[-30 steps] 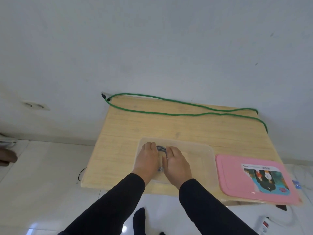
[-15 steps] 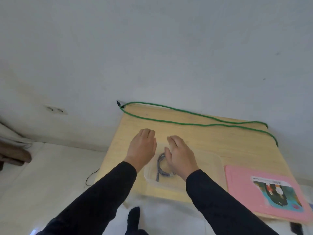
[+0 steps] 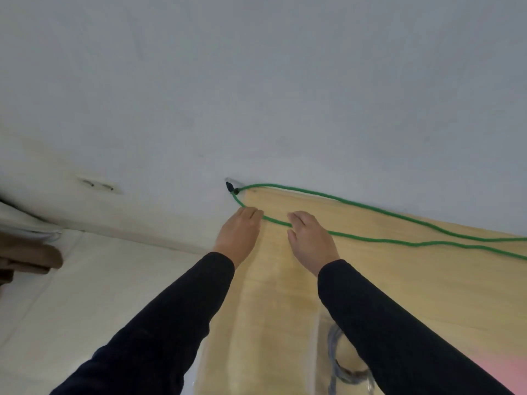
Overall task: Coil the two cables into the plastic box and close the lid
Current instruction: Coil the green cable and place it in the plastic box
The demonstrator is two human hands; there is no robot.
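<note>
both hands, left hand [image 3: 239,234] and right hand [image 3: 309,240], reach with relaxed fingers over the green cable [image 3: 370,239] at the desk's [image 3: 413,280] far edge, mid-frame; gathering even loops from its end would suit. a grey cable [image 3: 336,363] lies in the plastic box [image 3: 316,337], lower right.

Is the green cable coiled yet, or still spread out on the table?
Spread out: the green cable runs in one long loop along the wooden table, uncoiled, outside the box.
</note>
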